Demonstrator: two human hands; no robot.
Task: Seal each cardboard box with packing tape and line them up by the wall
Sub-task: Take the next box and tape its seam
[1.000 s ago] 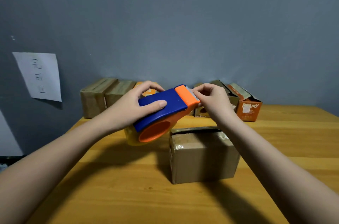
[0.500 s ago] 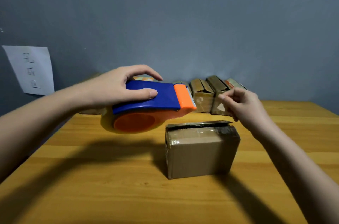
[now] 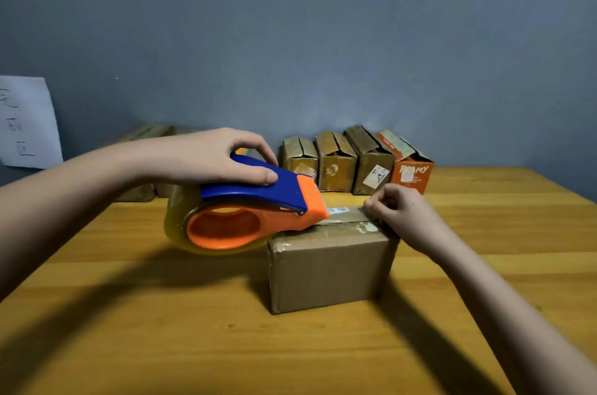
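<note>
Item: cardboard box (image 3: 329, 268), mid-table (image 3: 161, 346), flaps closed, tape partly laid along the top seam. Left hand (image 3: 206, 157) grips the tape dispenser (image 3: 248, 207), its orange nose touching the box's top left edge. Right hand (image 3: 395, 212), fingers curled, pinches the tape end at the box's top right corner. Along the wall (image 3: 323, 39): a row of boxes (image 3: 352, 163), some with flaps ajar. Risk, judged: pulling the dispenser off-line could wrinkle the strip or miss the seam; a slipping pinch could lift the tape end free.
</note>
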